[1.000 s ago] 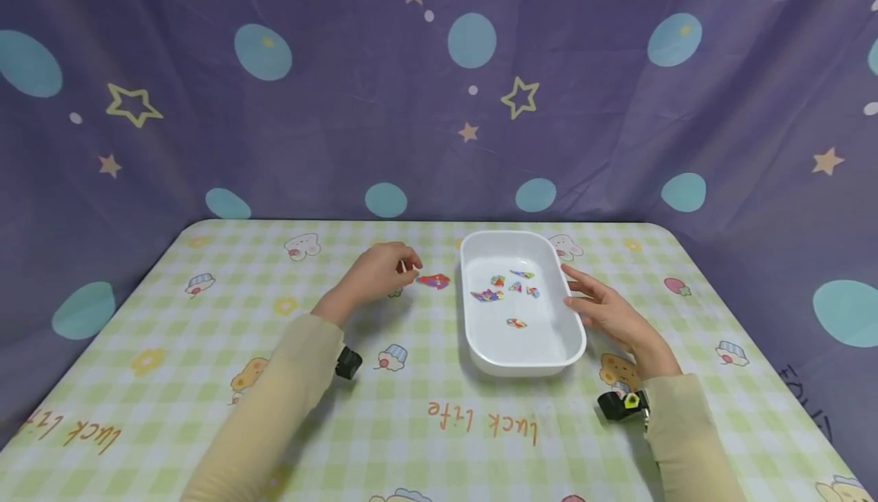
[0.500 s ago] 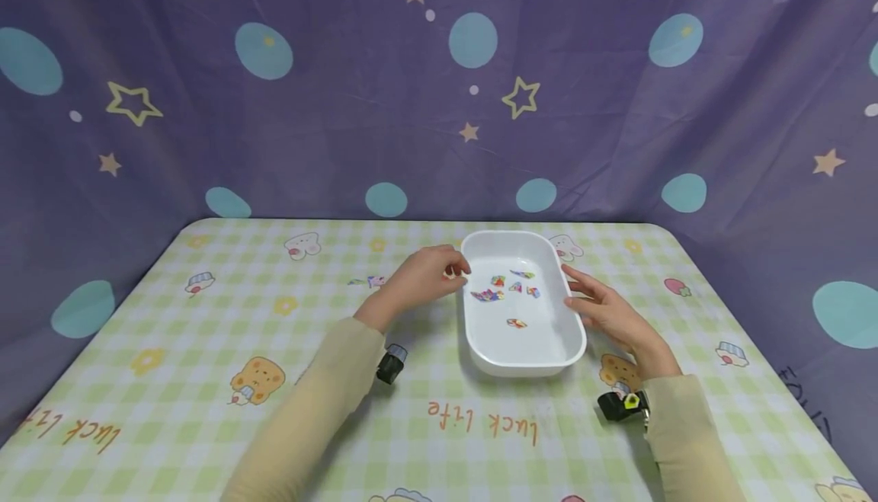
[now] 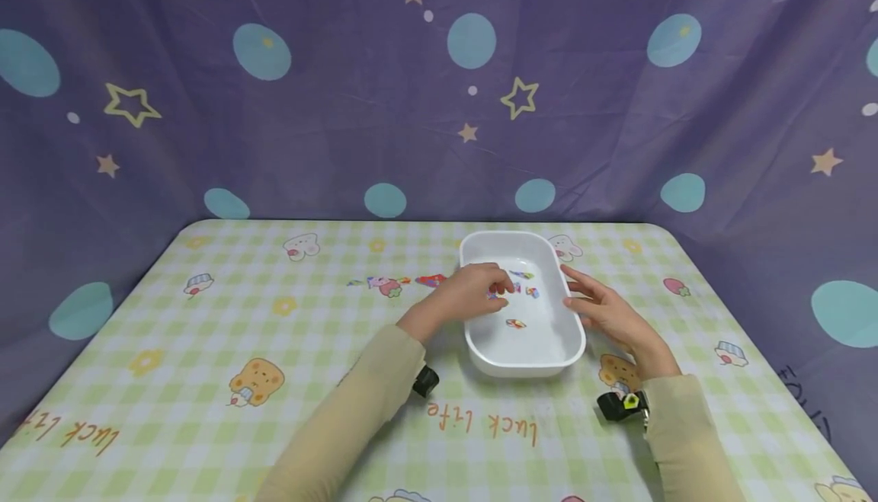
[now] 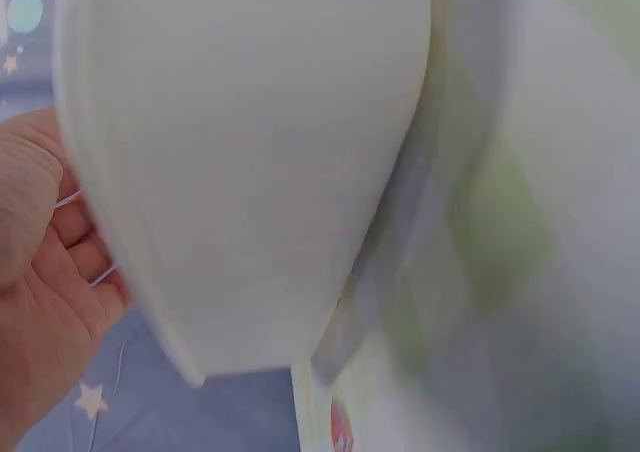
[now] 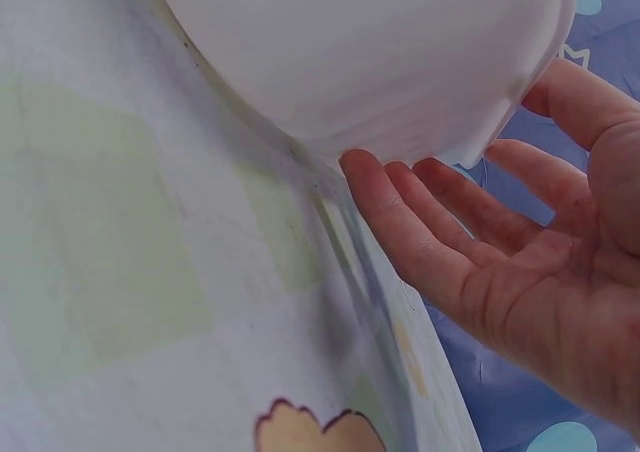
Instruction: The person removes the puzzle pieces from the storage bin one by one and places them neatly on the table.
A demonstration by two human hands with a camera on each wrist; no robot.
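My left hand (image 3: 466, 292) (image 4: 45, 242) hangs over the left side of the white tray (image 3: 524, 363) (image 4: 250, 172), fingers bent, thumb apart, nothing visible between them. Several small colourful flat pieces lie in the tray, among them an orange-red one (image 3: 516, 324) and a blue-red one (image 3: 532, 292); others are partly hidden by that hand. My right hand (image 3: 613, 318) (image 5: 510, 242) rests its extended fingers against the tray's right outer wall (image 5: 380, 62).
Left of the tray, a row of flat pieces lies on the checked tablecloth (image 3: 329, 426): a red one (image 3: 429, 280), a pink-purple one (image 3: 375, 282) and a small green one (image 3: 354, 283). A purple curtain (image 3: 343, 151) stands behind the table.
My left hand has moved right, from beside the red piece, across the tray's left rim and over its inside. The red piece stays on the cloth. My right hand and the tray have not moved.
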